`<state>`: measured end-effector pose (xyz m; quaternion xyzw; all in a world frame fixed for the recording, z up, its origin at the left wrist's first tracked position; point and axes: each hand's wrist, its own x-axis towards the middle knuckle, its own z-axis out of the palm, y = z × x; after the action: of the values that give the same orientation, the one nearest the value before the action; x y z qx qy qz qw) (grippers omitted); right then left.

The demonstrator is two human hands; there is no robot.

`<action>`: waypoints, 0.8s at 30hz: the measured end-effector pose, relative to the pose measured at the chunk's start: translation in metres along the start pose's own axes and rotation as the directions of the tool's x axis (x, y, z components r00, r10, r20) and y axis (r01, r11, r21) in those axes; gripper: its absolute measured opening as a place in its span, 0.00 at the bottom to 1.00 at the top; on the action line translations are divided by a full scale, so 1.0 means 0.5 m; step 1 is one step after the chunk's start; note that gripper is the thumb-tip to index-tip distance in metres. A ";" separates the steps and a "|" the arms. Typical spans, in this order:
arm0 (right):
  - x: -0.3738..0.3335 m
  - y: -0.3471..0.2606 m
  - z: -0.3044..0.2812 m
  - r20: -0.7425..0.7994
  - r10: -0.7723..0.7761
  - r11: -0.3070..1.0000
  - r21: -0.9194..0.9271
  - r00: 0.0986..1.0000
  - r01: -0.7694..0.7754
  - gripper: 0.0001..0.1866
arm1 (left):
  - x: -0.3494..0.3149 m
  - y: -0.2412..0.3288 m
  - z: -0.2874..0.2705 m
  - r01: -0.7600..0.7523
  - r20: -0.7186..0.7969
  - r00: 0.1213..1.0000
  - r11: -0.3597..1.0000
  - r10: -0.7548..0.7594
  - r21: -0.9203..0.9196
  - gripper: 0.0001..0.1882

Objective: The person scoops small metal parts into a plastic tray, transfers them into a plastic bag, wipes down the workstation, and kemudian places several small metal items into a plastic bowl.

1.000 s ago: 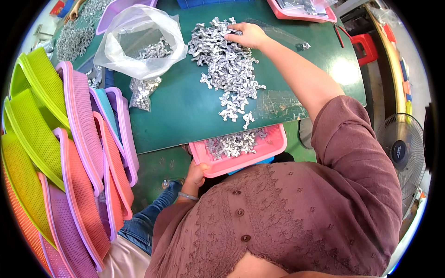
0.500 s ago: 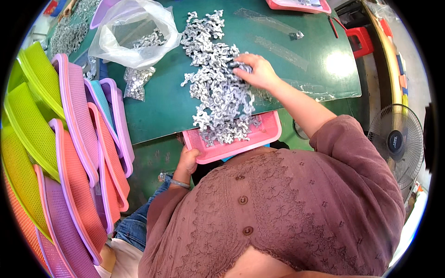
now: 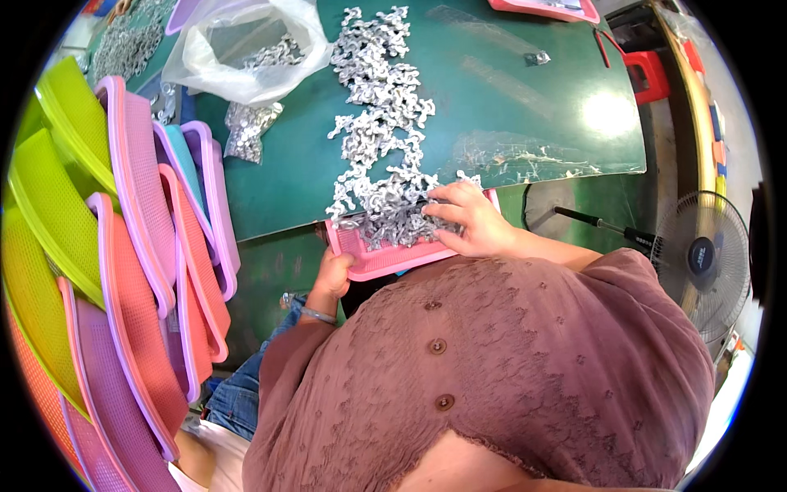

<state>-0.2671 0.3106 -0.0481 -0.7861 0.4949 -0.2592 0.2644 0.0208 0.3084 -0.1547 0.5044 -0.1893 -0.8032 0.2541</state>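
Observation:
A pink plastic basket (image 3: 385,268) sits just below the table's near edge, against my front. Its left end is gripped by my left hand (image 3: 334,273), thumb over the rim. Small curved grey metal parts (image 3: 392,227) lie heaped inside it. My right hand (image 3: 474,220) is over the basket's right side, fingers apart and touching the parts at the table edge; its palm hides that end of the basket. From there a long strip of the same metal pieces (image 3: 373,127) stretches away across the green tabletop (image 3: 525,107).
Left of the strip stand an open clear plastic bag (image 3: 246,61) with metal parts and a smaller filled bag (image 3: 250,131). Stacked colourful baskets (image 3: 139,205) crowd my left. A pink tray (image 3: 545,8) and red-handled tool (image 3: 602,49) lie far right; a fan (image 3: 701,254) stands at right.
My right hand has swept from the middle of the strip toward me, down to the basket. Metal parts moved with it, thinning the strip's right side. My left hand stays on the basket.

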 end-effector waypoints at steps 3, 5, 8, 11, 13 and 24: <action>0.036 -0.021 -0.010 0.066 -0.067 0.994 -0.079 0.996 0.072 0.16 | -0.002 0.003 -0.008 -0.030 -0.056 0.998 1.000 0.029 -0.009 0.24; 0.088 -0.023 0.004 0.053 -0.113 0.984 -0.130 0.992 0.119 0.16 | 0.005 0.001 -0.025 -0.047 0.009 0.999 0.999 0.047 0.006 0.24; 0.192 -0.035 0.046 0.089 -0.243 0.951 -0.174 0.966 0.256 0.23 | 0.002 0.017 -0.019 -0.063 -0.004 0.998 0.998 0.063 0.017 0.25; 0.229 -0.029 0.101 0.192 -0.284 0.900 -0.284 0.939 0.330 0.29 | 0.006 0.012 -0.045 -0.029 0.023 0.999 0.999 0.028 0.046 0.25; 0.226 -0.020 0.115 0.349 -0.217 0.871 -0.352 0.912 0.342 0.30 | -0.002 0.020 -0.033 -0.024 -0.003 1.000 0.999 0.024 0.027 0.25; 0.093 -0.043 0.074 0.196 -0.300 0.937 -0.126 0.934 0.327 0.14 | -0.016 0.028 0.002 0.002 -0.010 1.000 1.000 -0.002 0.011 0.25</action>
<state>-0.2108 0.2818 -0.0538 -0.8930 0.3565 -0.1888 0.1993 0.0256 0.3020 -0.1409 0.5102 -0.1917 -0.7998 0.2514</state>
